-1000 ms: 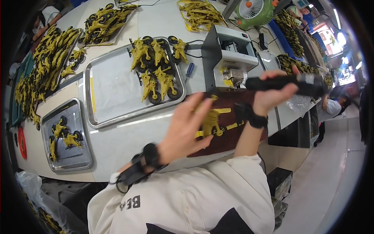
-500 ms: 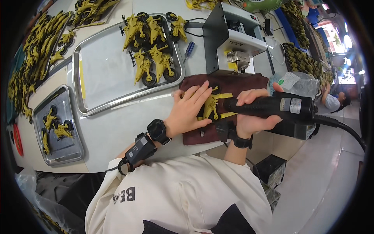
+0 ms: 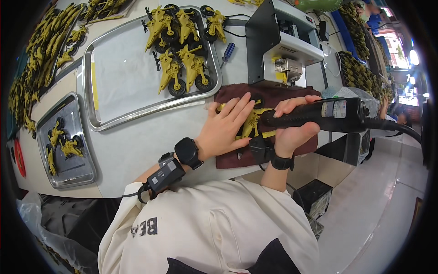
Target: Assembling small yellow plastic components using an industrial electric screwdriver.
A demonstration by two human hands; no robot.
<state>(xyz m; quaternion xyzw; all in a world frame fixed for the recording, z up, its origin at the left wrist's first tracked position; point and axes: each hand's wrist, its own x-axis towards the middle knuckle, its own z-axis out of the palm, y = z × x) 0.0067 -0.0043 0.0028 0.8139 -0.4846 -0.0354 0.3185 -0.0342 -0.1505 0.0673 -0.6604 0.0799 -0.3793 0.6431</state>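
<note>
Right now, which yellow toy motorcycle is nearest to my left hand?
The yellow toy motorcycle on the dark red cloth, partly beneath your left hand; the others lie off that cloth.

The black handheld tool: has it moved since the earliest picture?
Yes: against the tabletop machine, the black handheld tool has moved left and toward the person.

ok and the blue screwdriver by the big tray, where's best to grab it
Probably by its thick blue handle, from above, fingers across it: the screwdriver lies on the table, and its thin shaft runs close beside the tray's rim, leaving less to grip.
</note>
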